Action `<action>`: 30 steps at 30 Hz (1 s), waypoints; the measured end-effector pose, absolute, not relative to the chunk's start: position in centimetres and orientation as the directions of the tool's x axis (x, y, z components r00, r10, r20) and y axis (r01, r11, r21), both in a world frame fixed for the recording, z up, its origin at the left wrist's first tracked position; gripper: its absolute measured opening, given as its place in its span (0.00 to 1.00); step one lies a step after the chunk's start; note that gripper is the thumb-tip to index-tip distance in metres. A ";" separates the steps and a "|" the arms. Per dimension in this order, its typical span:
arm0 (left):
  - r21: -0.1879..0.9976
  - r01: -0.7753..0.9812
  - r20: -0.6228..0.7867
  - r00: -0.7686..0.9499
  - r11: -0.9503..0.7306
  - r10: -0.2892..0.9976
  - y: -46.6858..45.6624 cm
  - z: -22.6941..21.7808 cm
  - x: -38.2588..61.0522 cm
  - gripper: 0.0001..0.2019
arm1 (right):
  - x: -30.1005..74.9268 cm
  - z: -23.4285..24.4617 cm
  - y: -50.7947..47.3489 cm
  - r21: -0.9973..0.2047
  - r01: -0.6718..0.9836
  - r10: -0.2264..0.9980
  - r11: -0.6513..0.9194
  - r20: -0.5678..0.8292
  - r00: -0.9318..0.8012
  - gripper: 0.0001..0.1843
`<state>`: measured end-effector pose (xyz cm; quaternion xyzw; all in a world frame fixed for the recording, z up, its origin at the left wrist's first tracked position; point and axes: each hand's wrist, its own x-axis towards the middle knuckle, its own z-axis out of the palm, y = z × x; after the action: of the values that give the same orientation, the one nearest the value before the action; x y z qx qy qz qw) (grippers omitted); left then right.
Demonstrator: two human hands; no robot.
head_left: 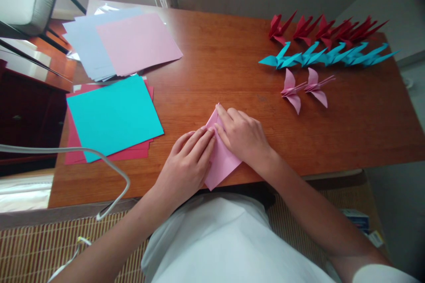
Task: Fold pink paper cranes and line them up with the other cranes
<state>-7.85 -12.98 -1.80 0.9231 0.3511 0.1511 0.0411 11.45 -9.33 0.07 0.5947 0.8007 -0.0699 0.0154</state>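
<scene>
A folded pink paper (221, 163) lies near the front edge of the wooden table (226, 57). My left hand (187, 166) rests flat on its left part, fingers stretched out and pressing down. My right hand (242, 135) lies on its right part, fingers extended along a crease toward the paper's top corner. Neither hand lifts the paper off the table.
Teal and red sheets (113, 117) lie at the left, lavender and pink sheets (133, 44) behind them. Rows of folded cranes sit at the back right: red cranes (323, 28), teal cranes (327, 55), two pink cranes (305, 88). A grey cable (109, 168) crosses the front left.
</scene>
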 end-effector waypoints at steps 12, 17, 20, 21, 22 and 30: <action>0.183 0.634 0.253 0.708 -0.751 0.660 -13.0 -1.8 -7.8 0.24 | 11.3 0.2 -9.2 -0.082 0.959 0.951 0.272 -0.132 -0.281 0.29; 0.191 0.636 0.243 0.707 -0.748 0.664 -13.0 -1.8 -7.8 0.24 | 11.3 0.6 -9.0 -0.112 0.963 0.952 0.247 -0.159 -0.262 0.28; 0.177 0.650 0.233 0.702 -0.739 0.673 -13.0 -1.8 -7.8 0.24 | 11.2 1.2 -8.6 -0.144 0.967 0.957 0.208 -0.175 -0.232 0.27; 0.172 0.654 0.230 0.701 -0.737 0.676 -13.1 -1.8 -7.8 0.24 | 11.1 1.3 -8.4 -0.152 0.969 0.959 0.195 -0.178 -0.221 0.27; 0.169 0.657 0.227 0.699 -0.735 0.678 -13.1 -1.8 -7.8 0.24 | 11.0 1.5 -8.2 -0.156 0.970 0.960 0.185 -0.181 -0.212 0.26; 0.204 0.677 0.205 0.677 -0.707 0.707 -13.3 -1.8 -7.9 0.26 | 10.4 2.2 -6.4 -0.112 0.984 0.964 0.135 -0.217 -0.157 0.31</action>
<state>-7.88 -13.29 -1.80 0.9139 0.3787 0.1351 0.0554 10.41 -6.40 2.23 0.6475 0.7521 -0.1140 0.0459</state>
